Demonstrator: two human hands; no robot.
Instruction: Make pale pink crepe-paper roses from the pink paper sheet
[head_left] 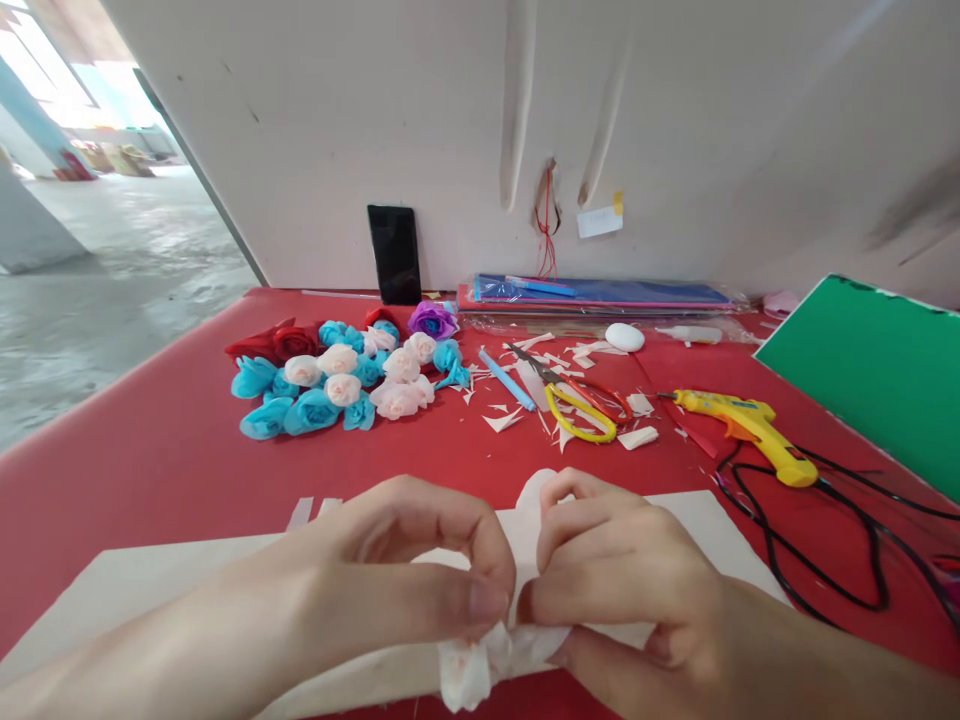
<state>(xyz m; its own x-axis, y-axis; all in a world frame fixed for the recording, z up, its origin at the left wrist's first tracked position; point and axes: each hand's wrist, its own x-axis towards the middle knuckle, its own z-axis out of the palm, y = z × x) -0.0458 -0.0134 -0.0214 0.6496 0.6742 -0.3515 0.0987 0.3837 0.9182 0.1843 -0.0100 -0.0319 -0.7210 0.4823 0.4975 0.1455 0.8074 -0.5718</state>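
Low in the middle, a white paper flower (466, 672) is pinched between both hands, its petals crumpled and hanging downward. My left hand (405, 570) grips it from the left with thumb and forefinger pressed together. From the other side, my right hand (622, 570) is closed on its pale paper petals, some of which the fingers hide. Beneath the hands lies a large white sheet (187, 565). Beyond the sheet, a pair of scissors (581, 415) with yellow and red handles rests among white paper scraps (501, 420).
Finished-looking blue, white, red and purple paper flowers (311, 410) cluster at the left back. A yellow glue gun (750, 425) with a looping black cord (874, 560) lies at right, near a green board (877, 370). A phone (395, 255) leans on the wall beside wrapped paper (600, 292).
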